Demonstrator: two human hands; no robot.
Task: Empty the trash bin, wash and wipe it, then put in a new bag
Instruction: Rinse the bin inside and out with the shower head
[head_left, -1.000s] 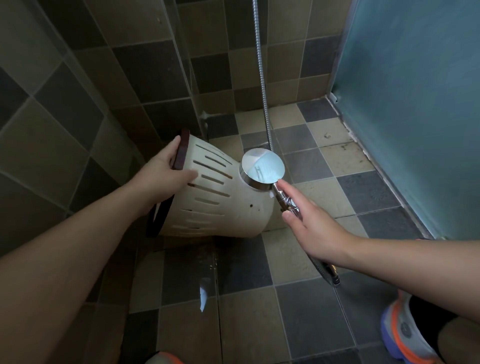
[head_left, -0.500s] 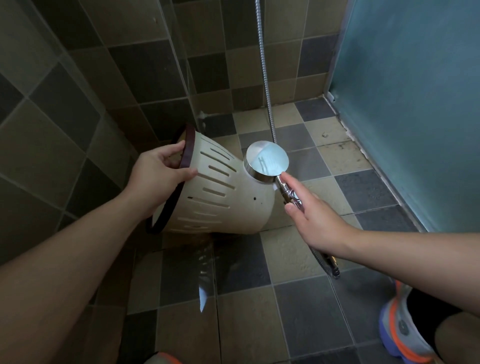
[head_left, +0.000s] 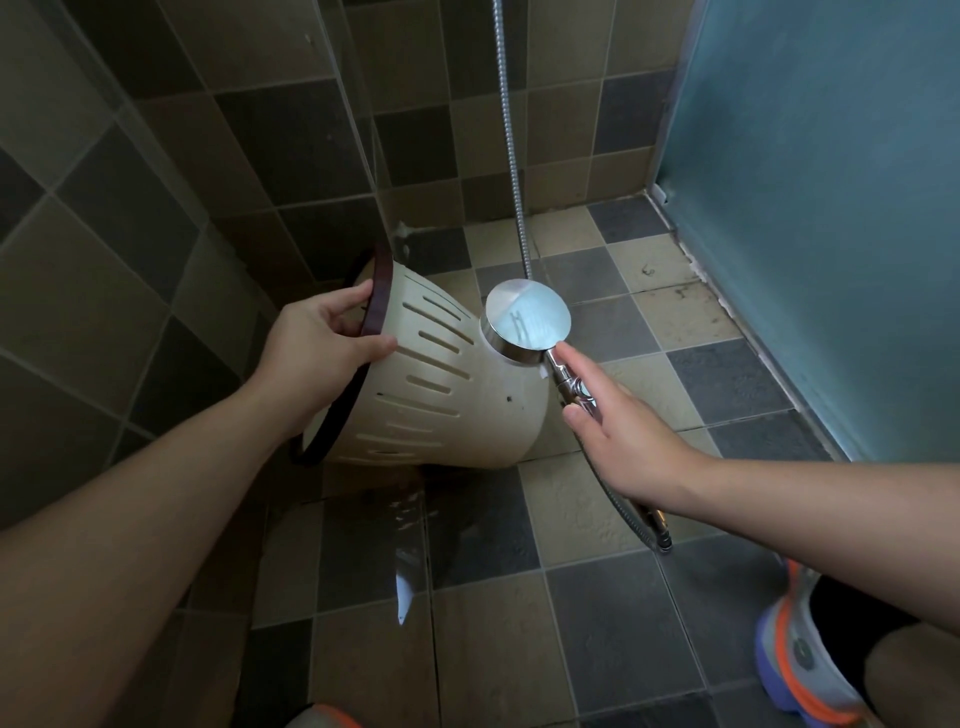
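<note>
Bin position: the slotted trash bin (head_left: 436, 395) lies tipped on its side above the wet floor tiles (head_left: 582, 613), mouth toward you.
Left hand (head_left: 317, 358): your fingers and thumb pinch the dark rim (head_left: 375, 296).
Right hand (head_left: 623, 441): you hold the shower head (head_left: 527, 319) by its handle, index finger stretched along it.
Slip risk: smooth wet plastic may twist out of a rim-only pinch.
Spray risk: the side slots likely let water through onto you.
Surfaces: cream plastic, polished chrome disc, ribbed metal hose (head_left: 511, 156).

The bin's (head_left: 441, 395) mouth faces away, so its inside is hidden. The hose (head_left: 511, 130) runs off the top edge. A shoe (head_left: 800, 654) is cut off at the bottom right.
</note>
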